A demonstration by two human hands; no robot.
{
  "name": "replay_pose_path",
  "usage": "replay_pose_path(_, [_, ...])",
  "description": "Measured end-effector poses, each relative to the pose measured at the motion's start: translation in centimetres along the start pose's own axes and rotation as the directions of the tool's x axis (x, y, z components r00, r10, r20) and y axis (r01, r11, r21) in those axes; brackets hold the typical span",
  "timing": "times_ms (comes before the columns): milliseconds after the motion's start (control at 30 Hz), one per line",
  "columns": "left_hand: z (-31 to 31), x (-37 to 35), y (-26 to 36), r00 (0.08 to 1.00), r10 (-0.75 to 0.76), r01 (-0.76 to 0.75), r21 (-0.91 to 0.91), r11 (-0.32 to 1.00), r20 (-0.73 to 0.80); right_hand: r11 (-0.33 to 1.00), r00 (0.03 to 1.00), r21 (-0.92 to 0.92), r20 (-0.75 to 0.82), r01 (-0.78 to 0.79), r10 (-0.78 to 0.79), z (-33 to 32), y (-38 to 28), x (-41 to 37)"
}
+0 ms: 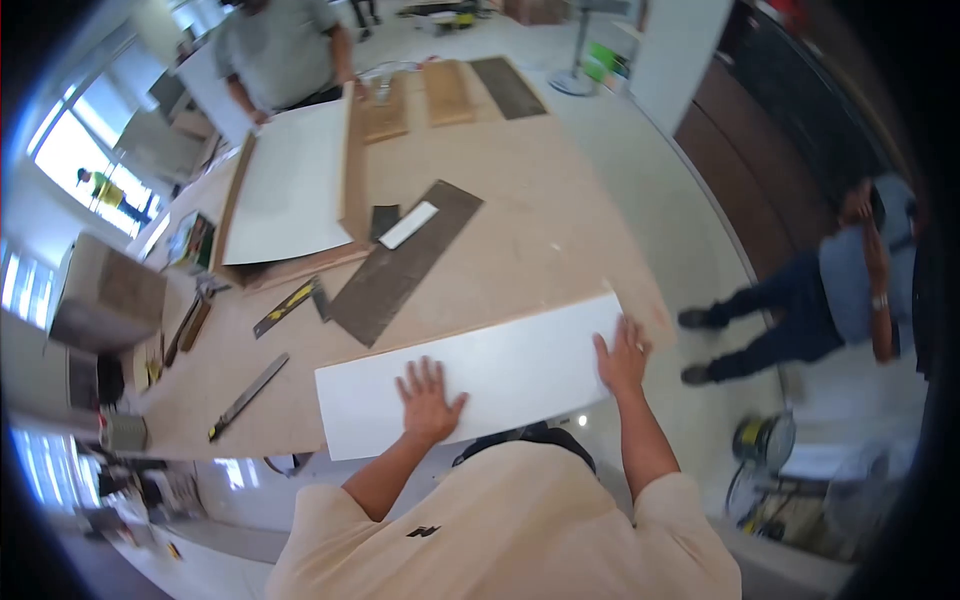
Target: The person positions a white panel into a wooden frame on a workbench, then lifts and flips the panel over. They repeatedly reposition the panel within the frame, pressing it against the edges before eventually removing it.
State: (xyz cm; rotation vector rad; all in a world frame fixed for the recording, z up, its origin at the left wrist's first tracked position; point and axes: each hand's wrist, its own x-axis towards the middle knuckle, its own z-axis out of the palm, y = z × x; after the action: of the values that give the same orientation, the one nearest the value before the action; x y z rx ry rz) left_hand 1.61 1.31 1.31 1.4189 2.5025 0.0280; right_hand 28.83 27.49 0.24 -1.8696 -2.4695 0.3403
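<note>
A long white board (520, 360) lies along the near edge of the table, partly overhanging it on my side. My left hand (430, 405) rests flat on the board, left of its middle, with fingers spread. At the board's right end, my right hand (622, 358) lies with fingers stretched out and the thumb apart, touching the end edge. Beyond the board is a dark brown panel (400, 270), with a small white strip (409, 225) on top of it.
On the wooden table (540, 220) are a white-bottomed drawer-like box (295, 185), a black-and-yellow tool (284, 308) and a long metal-bladed tool (250, 393). Another person (280, 55) stands behind the box. A second person (850, 270) is at the right, near a round container (764, 440).
</note>
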Motion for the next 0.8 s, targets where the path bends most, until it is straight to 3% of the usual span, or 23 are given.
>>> replay_pose_path(133, [0.9,1.3,3.5,0.987,0.162,-0.163,-0.064,0.985,-0.014,0.995,0.998,-0.102,0.059,-0.001,0.007,-1.0,-0.5,0.3])
replay_pose_path(433, [0.7,1.6,5.5,0.995,0.086,-0.091,-0.097,0.991,-0.055,0.975,0.979,-0.094,0.061,0.199,-0.194,-0.2,0.3,2.6])
replay_pose_path(667, [0.6,2.4,8.0,0.947,-0.272,0.252,-0.133,0.959,-0.170,0.948,0.947,0.003,0.047,0.318,-0.318,-0.1,1.8,2.8])
replay_pose_path(800, [1.6,2.2,8.7,0.903,-0.376,0.336,-0.200,0.920,-0.210,0.944,0.943,0.020,0.044,0.328,-0.329,0.0,1.8,3.1])
